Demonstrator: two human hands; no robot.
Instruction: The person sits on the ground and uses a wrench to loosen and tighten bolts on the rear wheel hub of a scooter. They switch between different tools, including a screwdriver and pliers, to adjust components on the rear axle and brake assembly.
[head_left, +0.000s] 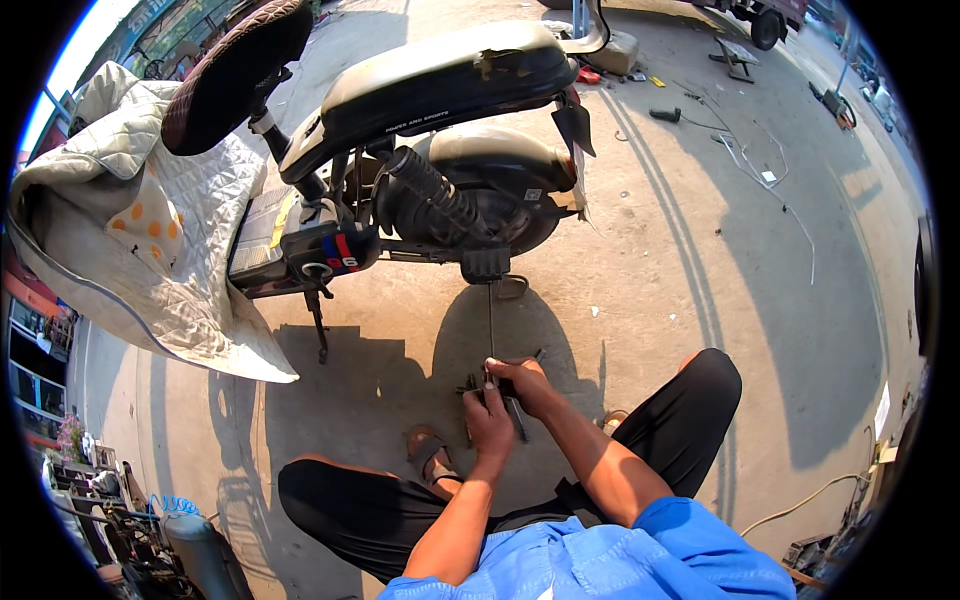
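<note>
A thin dark cable (pixel 491 325) runs from the black box-shaped cover (pixel 486 264) at the scooter's rear wheel (pixel 530 210) straight down toward me. My left hand (pixel 490 425) is closed, with its thumb and fingers pinching the cable's near end. Beside it, my right hand (pixel 527 386) is closed at the same spot, fingertips against the cable. A dark piece partly shows under the right hand; its kind is hidden. On the ground just below my hands lie several small, thin metal tools, partly covered. The electric scooter (pixel 440 85) stands upright in front of me.
A quilted cover (pixel 200 200) hangs over the scooter's front at left. The kickstand (pixel 320 325) points down near it. Loose wire (pixel 790 205) and a dark tool (pixel 665 115) lie farther right. A grey tank (pixel 205 555) with a blue coiled hose stands lower left.
</note>
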